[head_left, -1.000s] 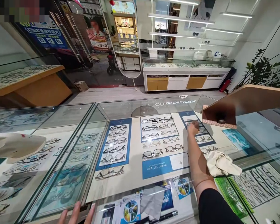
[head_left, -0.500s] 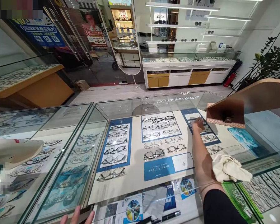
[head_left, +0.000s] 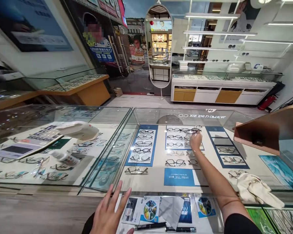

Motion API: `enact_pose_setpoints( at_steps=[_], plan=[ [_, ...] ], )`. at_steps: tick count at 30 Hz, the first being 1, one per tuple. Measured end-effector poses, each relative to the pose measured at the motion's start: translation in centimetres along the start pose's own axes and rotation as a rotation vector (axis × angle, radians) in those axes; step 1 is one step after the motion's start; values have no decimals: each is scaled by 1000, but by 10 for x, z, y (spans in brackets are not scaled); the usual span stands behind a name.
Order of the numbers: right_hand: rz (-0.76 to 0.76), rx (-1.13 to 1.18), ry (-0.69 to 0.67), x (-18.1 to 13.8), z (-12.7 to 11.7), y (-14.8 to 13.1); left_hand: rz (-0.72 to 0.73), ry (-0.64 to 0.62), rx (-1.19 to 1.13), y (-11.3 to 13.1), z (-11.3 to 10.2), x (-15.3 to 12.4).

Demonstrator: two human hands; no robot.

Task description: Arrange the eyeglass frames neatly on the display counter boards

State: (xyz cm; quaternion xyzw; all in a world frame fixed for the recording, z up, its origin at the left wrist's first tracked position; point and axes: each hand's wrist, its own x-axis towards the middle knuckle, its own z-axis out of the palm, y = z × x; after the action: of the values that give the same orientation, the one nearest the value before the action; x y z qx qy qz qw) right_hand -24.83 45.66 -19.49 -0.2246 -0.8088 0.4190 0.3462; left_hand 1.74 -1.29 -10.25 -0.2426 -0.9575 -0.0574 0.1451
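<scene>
now right hand [head_left: 196, 141] shifted left onto black glasses [head_left: 190, 130], left hand [head_left: 109, 211] raised

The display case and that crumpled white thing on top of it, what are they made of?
The display case looks like clear glass with thin metal edging: you see the glasses through it, and it shines with reflections. The crumpled white thing is probably soft cloth, matte and wrinkled into folds. The right hand reaches inside among the frames.
</scene>
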Motion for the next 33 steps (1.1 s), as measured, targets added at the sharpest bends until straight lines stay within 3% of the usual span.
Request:
enact_pose_setpoints(
  at_steps=[3, 5, 9, 13, 20, 26, 33],
  plan=[
    [-71, 76, -138, -59, 25, -30, 33, -3, -38, 0, -4, 0],
    [-116, 122, -242, -105, 28, -45, 46, -26, -75, -1, -4, 0],
    [-110, 230, -481, -186, 7, -67, 18, -85, -125, 2, -6, -1],
    [-30, 278, -687, -233, -29, -91, 17, -92, -151, 5, -6, -1],
    [366, 296, -1036, -265, -88, -108, -59, -52, -209, -1, 8, 1],
    [508, 494, -1090, -269, -143, -126, -153, -79, -225, -1, 7, 4],
    [607, 731, -1114, -272, -200, -194, -175, -89, -232, 1, 4, 9]
  ],
)
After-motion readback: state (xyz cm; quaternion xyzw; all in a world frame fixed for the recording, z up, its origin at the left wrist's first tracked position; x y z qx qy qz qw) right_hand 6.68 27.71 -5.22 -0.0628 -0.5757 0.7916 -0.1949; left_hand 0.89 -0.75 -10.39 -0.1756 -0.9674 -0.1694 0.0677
